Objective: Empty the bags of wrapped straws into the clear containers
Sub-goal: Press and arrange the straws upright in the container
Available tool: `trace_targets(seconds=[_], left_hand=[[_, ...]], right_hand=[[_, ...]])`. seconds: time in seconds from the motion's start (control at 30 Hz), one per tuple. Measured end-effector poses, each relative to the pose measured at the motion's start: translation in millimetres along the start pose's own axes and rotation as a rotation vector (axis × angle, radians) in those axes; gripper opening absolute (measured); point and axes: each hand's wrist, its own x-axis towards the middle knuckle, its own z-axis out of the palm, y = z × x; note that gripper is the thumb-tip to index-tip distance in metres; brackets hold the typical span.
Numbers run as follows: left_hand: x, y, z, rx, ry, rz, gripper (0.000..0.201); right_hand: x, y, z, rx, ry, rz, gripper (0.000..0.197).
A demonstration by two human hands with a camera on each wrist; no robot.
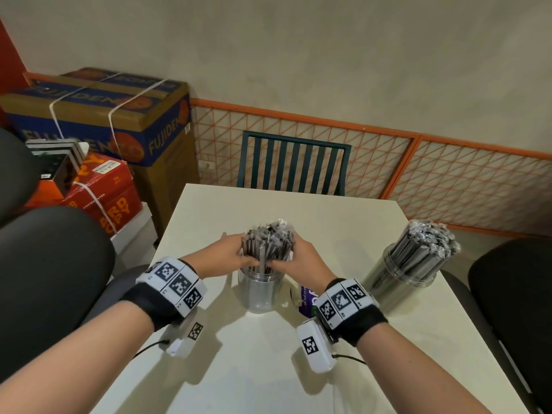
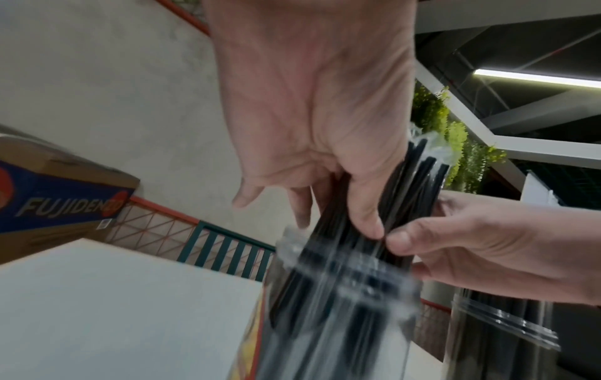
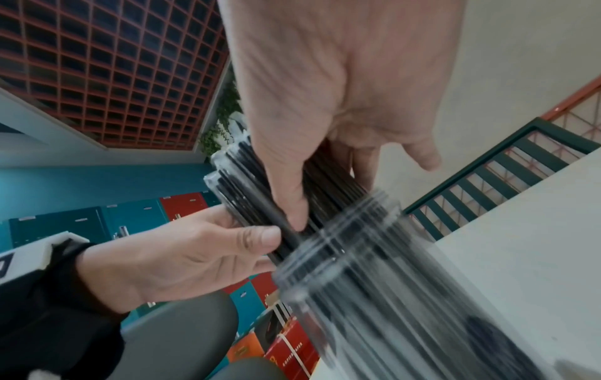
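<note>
Two hands, left hand (image 1: 222, 254) and right hand (image 1: 301, 258), clamp a straw bundle (image 1: 266, 245) standing in the near clear container (image 1: 260, 289) on the table (image 1: 268, 369).

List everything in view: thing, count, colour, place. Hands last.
table: one, white, centre
containers: two, clear; near one under the hands, far one at right, full of straws
straw bundle: one, black in clear wrap, lower ends in the near container
purple packet: one, behind the right wrist
boxes: blue-and-brown one, red one, far left
chair: one, dark green, beyond the table
dark seats: left and right
mesh fence: orange, along the wall
hands: left and right, both holding the straw bundle
</note>
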Motion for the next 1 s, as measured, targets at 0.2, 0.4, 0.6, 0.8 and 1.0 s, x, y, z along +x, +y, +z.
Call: trace_targets(seconds=[0.2,0.4,0.6,0.8,1.0], left_hand=[[7.8,8.8,-16.9,0.193,-0.119,0.077,0.045],[-1.0,-0.3,-10.0,0.119,-0.182,-0.039,0.101],[-6.5,9.9,8.8,-0.151,0.030,-0.015,0.083],[-4.5,29.1,-13.3,-0.055,-0.068,0.015,0.053],[-3.1,21.4,-8.4,0.022,-0.186,-0.009,0.077]], right_hand=[[12.7,-8.6,-23.3,-0.181,-0.233,0.010,0.053],[5.6,-0.2,-25.9,-0.123,-0.353,-0.025,0.078],[-0.3,0.0,-10.5,-0.024,-0.251,-0.047,0.078],[7.1,-13.9,-24.8,-0.104,-0.113,-0.042,0.051],[-2.3,-8.8,-28.1,-0.146,-0.377,-0.017,0.091]])
